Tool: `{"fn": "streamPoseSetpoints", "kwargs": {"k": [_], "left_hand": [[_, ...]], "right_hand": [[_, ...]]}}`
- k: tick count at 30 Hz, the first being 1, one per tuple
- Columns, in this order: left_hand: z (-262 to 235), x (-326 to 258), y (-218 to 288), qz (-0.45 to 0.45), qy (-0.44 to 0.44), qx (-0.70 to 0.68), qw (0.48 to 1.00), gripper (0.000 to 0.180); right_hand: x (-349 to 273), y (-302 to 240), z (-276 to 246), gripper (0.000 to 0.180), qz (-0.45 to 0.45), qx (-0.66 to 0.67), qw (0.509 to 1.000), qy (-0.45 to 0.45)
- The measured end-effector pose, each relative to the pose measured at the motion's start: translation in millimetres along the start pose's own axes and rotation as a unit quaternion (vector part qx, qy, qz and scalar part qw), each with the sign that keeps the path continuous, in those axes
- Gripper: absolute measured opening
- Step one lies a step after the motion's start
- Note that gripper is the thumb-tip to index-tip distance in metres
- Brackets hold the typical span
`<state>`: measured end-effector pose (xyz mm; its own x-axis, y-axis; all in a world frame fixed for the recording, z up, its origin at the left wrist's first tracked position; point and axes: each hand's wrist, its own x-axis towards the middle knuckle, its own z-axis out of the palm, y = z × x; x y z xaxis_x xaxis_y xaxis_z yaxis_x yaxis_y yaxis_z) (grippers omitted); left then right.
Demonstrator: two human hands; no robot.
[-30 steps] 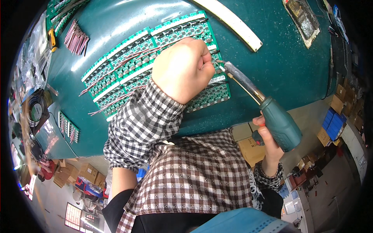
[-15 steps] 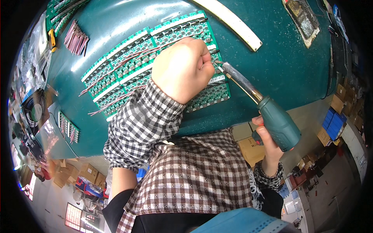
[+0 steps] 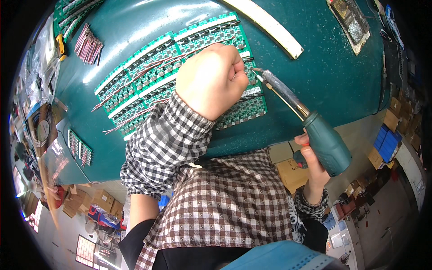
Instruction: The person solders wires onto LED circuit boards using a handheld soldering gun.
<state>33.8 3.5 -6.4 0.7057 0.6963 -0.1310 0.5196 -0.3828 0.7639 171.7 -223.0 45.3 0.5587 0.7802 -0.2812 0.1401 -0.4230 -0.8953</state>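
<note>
Green rectangular circuit boards (image 3: 155,69) lie on the glossy green bench (image 3: 324,85); over them, the left hand (image 3: 213,78) curls its fingers together, any grip hidden. At four o'clock, the right hand (image 3: 316,171) clamps its fingers round a green-handled metal soldering iron (image 3: 327,143).

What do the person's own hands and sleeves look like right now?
Both the left hand and right hand show no gloves. The left sleeve is black-and-white checked, loose, with a gathered cuff; the right sleeve shows a similar dark-and-white check. No markings are visible on either sleeve.
</note>
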Motion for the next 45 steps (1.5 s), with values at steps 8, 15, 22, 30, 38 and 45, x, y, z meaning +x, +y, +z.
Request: {"fn": "streamPoseSetpoints", "kwargs": {"k": [8, 15, 22, 30, 38, 45], "left_hand": [[-1.2, 0.8, 1.8, -0.012, -0.006, 0.007, 1.0, 0.006], [0.4, 4.1, 6.2, 0.007, 0.0, 0.015, 1.0, 0.006], [-6.8, -1.6, 16.9, -0.04, -0.02, 0.001, 0.999, 0.006], [-7.1, -1.9, 16.0, -0.027, -0.018, 0.017, 0.999, 0.007], [-6.5, -3.2, 14.1, -0.014, -0.001, 0.023, 1.0, 0.006], [-6.0, -2.9, 9.7, -0.012, -0.006, 0.016, 1.0, 0.006]], "right_hand": [[-0.3, -2.4, 2.1, 0.056, 0.041, 0.059, 0.997, 0.028], [11.9, -17.0, -15.0, 0.041, 0.004, 0.087, 0.993, 0.083], [30.5, -38.3, -80.3, 0.049, -0.248, 0.117, 0.892, 0.36], [84.9, -19.8, -64.0, 0.028, -0.164, 0.102, 0.904, 0.383], [37.4, 0.9, -52.6, 0.038, -0.013, 0.364, 0.911, 0.195], [21.6, 2.5, -39.6, 0.042, 0.023, 0.471, 0.876, 0.101]]}}
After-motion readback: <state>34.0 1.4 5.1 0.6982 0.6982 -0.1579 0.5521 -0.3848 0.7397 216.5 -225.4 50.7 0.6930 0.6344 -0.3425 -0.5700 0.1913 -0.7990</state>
